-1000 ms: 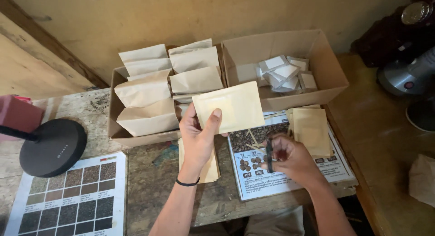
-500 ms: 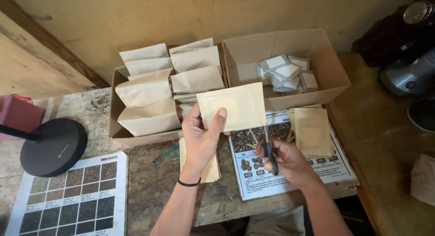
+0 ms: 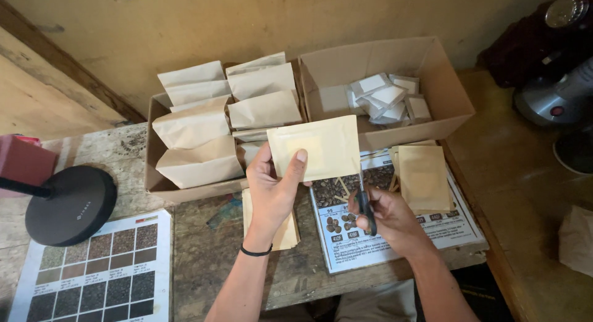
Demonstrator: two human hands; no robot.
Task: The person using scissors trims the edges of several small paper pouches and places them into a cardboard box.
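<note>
Rough grey wooden worktable (image 3: 204, 260), carrying all below. Open brown cardboard box (image 3: 151, 173) at your left, packed with folded kraft paper bags (image 3: 194, 127); a second open cardboard box (image 3: 445, 93) at your right, holding small white packets (image 3: 383, 99). Printed chart of brown swatches (image 3: 105, 266) at the near left corner; printed sheet of bean pictures (image 3: 370, 248) under your right hand. Round black stand base (image 3: 71, 204), far left. Stack of flat tan pouches (image 3: 423, 177) on the bean sheet. Flat pale-tan square pouch (image 3: 324, 146), held up over the box fronts: your left hand (image 3: 272, 189) pinches its lower left part, thumb on the face, fingers behind. Dark-handled scissors (image 3: 365, 204), gripped in your right hand (image 3: 389, 220), fingers curled shut round the handles, blades pointing up to the pouch's lower right edge. Step in hand, as judged: trimming that pouch. A cut there calls for a level, steady pouch and your thumb kept off the blade line. Against a second ago, the pouch sits higher and squarer, and the scissors have risen from over the sheet to meet it.
</note>
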